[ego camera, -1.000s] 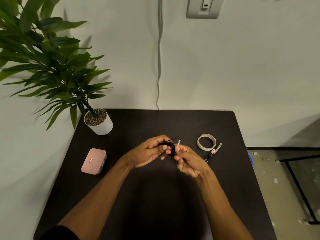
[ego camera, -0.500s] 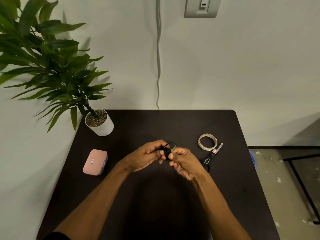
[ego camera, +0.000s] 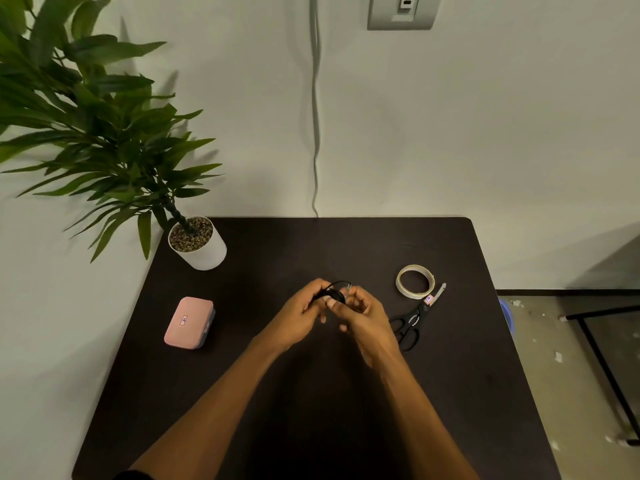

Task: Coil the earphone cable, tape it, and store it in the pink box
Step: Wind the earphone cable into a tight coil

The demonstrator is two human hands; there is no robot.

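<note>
I grip the nearly coiled earphone cable in both hands; tape roll untouched, pink box closed.

Matt dark table, smooth pink box

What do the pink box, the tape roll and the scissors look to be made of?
Pink box: probably matte plastic, judging by its smooth lid, rounded corners and soft sheen. Tape roll: pale cream, dull surface, likely paper masking tape, though it could be double-sided. Scissors: black handles look like moulded plastic; the blade tip is grey and metallic-looking.
</note>
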